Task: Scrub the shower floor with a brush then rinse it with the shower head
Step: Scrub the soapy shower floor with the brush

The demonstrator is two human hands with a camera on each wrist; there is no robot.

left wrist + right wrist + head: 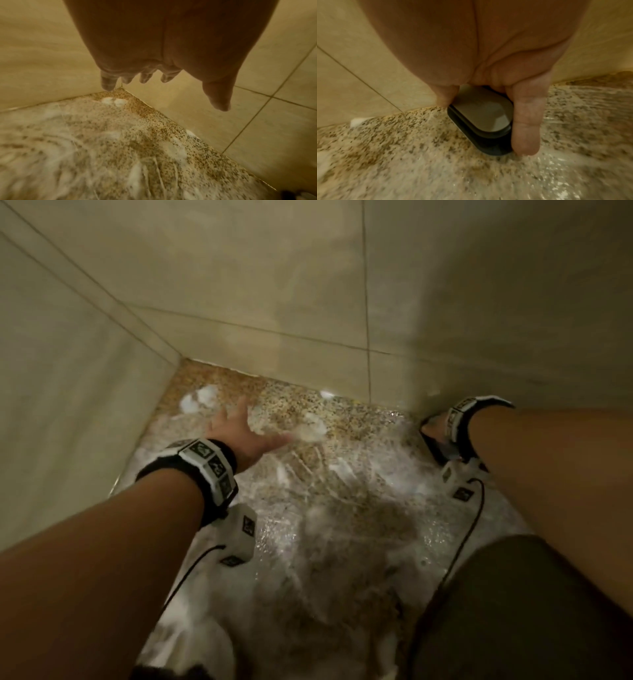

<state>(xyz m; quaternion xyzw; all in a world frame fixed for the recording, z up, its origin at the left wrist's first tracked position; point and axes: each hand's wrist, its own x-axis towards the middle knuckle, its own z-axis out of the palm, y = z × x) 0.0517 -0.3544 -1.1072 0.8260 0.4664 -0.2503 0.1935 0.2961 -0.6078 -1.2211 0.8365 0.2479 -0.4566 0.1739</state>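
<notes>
Meanwhile, a person's right hand clamps a dark-edged scrub brush between thumb and fingers against the speckled shower floor by the wall, while the left hand hovers spread and empty above foam in the corner. Soapy, wet stone could let brush or footing slip; no shower head is visible.

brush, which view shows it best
The right wrist view: the brush, a dark body with a pale top, sits large in mid-frame, gripped by the right hand against the wet floor. The head view shows only a dark sliver of it beside the wall. The left wrist view does not show it.
</notes>
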